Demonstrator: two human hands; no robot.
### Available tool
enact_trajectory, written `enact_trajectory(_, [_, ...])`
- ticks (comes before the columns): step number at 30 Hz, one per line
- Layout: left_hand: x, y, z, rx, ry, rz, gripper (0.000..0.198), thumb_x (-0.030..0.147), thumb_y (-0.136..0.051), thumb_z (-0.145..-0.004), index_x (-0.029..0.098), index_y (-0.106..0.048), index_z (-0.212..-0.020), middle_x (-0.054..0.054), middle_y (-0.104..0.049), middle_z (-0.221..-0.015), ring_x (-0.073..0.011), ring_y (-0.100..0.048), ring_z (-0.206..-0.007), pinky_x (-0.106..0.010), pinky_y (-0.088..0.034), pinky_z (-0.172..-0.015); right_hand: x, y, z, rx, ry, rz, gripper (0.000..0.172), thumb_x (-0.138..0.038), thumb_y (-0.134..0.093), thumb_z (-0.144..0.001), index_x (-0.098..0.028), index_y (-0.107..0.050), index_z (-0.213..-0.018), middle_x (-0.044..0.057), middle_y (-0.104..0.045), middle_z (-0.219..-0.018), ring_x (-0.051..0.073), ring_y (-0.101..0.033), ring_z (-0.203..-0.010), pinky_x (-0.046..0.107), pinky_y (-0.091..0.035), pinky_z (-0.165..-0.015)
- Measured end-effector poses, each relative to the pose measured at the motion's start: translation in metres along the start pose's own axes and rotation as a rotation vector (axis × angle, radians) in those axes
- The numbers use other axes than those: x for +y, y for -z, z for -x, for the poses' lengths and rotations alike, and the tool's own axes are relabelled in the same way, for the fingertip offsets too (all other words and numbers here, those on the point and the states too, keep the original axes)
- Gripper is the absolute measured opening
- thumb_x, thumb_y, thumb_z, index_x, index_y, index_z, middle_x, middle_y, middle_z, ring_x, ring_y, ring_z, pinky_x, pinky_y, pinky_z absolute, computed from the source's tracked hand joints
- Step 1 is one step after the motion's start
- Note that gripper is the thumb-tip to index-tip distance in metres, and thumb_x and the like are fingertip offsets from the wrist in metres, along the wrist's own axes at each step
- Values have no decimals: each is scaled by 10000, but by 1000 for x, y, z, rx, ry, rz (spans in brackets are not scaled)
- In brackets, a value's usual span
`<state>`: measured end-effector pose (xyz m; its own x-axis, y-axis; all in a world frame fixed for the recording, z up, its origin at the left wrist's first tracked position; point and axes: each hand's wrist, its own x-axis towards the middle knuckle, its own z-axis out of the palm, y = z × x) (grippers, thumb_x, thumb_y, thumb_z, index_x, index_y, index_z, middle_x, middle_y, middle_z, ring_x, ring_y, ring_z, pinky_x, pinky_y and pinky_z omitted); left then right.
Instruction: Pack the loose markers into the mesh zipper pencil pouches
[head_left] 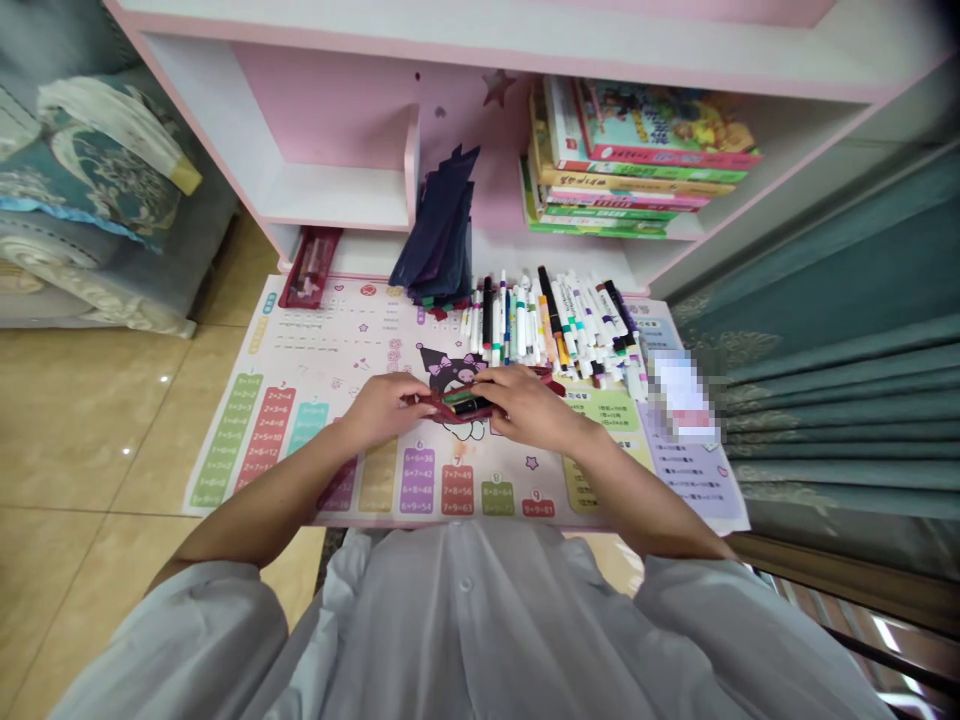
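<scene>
A dark red pencil case [444, 411] lies lengthwise on the desk mat between my hands, its top open. Inside it are pens, one green and some dark. My left hand [391, 405] pinches the case's left end between thumb and fingers. Over the right part my right hand [523, 402] curls, gripping the case and hiding much of it. Just beyond my hands is a heap of loose markers [525, 320], mostly white with coloured caps, some black.
Folded dark blue pouches [435, 235] lean against the shelf divider. Another dark red case [310, 266] lies at the back left. Stacked books [637, 170] fill the right shelf. A blurred-out phone-like object [684, 395] lies on the printed mat [330, 345], near a teal curtain [847, 330].
</scene>
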<state>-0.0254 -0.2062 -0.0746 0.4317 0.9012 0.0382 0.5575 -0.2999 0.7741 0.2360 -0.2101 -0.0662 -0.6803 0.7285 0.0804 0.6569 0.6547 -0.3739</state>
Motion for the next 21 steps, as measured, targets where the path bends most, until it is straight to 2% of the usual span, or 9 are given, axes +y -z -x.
enact_trajectory(3, [-7, -3, -1, 57, -175, -67, 152, 370, -680, -828, 255, -742, -751, -50, -754, -942, -223, -683, -917, -382, -516, -885, -5, -1, 0, 31, 3, -14, 395, -106, -516, -797, -190, -689, -1141, 117, -672, -1216, 279, -601, -1138, 479, -439, -1002])
enact_trajectory(5, [-11, -4, -2, 90, -235, -128, 162, 379, -689, -834, 264, -747, -734, -59, -748, -1015, -241, -669, -997, -427, -478, -961, -10, -1, 0, 46, 8, 0, 363, -118, -526, -793, -175, -691, -1111, 118, -685, -1169, 280, -609, -1103, 463, -438, -976])
enact_trajectory(11, [-15, -1, -3, 71, -258, -242, 156, 321, -662, -845, 300, -748, -716, -40, -732, -1079, -273, -587, -1182, -491, -376, -1070, -16, -4, 3, 63, -8, 25, 309, -183, -579, -784, -174, -672, -1079, 113, -685, -1089, 285, -609, -1031, 443, -413, -925])
enact_trajectory(16, [-17, -4, -2, 106, -276, -280, 170, 279, -654, -841, 306, -748, -701, -36, -725, -1063, -281, -565, -1213, -518, -317, -1103, -28, -12, -4, 132, 14, -8, 358, -387, -665, -819, -166, -663, -1100, 143, -662, -1157, 308, -586, -1090, 460, -385, -968])
enact_trajectory(21, [-20, -7, 0, 131, -296, -318, 137, 283, -676, -844, 320, -769, -750, -33, -720, -1071, -287, -552, -1237, -527, -282, -1114, -50, -27, -24, 265, -112, -49, 373, -511, -675, -858, -178, -681, -1026, 130, -671, -1173, 299, -582, -1098, 455, -373, -980])
